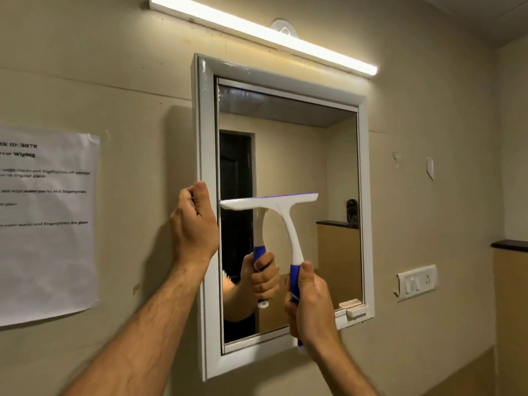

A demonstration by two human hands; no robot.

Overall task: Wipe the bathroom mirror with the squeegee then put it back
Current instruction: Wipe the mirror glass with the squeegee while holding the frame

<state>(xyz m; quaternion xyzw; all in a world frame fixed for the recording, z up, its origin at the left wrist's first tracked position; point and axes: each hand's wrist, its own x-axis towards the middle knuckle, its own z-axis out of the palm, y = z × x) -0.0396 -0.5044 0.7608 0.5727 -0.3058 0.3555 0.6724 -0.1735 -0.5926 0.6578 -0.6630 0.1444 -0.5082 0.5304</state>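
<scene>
Right-hand grip closed around blue handle of squeegee, thumb up along shaft. Blade lies above grip, long axis near horizontal, pressed to mirror about mid-height, left end at frame's inner edge. Left-hand grip curled on left side of mirror frame, steadying. Judgement: wiping stroke in progress; glass below blade left to cover, so next pull straight down toward grip, blade kept level. Right hand sole carrier; return spot for squeegee not in view.
</scene>
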